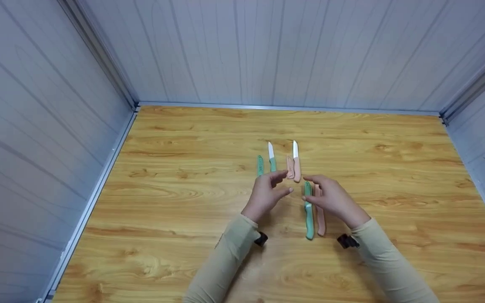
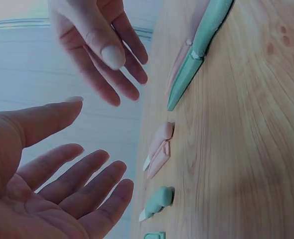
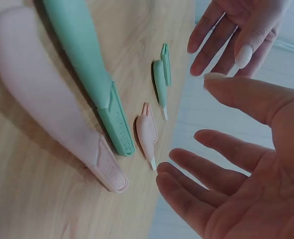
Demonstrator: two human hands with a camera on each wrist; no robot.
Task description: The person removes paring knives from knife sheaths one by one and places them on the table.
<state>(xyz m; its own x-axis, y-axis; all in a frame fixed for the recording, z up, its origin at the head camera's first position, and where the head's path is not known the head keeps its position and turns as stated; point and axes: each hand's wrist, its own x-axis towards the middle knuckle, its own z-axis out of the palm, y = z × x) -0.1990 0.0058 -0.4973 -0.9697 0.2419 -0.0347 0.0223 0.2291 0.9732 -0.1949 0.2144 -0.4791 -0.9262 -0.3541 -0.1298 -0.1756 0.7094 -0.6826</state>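
Note:
My left hand hovers over the table with relaxed fingers and nothing in them. Opposite it my right hand, also holding nothing, hangs above two sheathed knives. Those are a green sheathed knife and a pink sheathed knife, lying side by side and partly covered by the right hand in the head view. Farther back lie a bare pink knife with its pink sheath beside it, and a bare green knife with a green sheath to its left. Both bare blades point away from me.
The wood-grain table is bounded by a pale panel wall at the back and similar walls at left and right. A metal strip runs along the table's back edge. Dark wrist devices sit at both sleeves.

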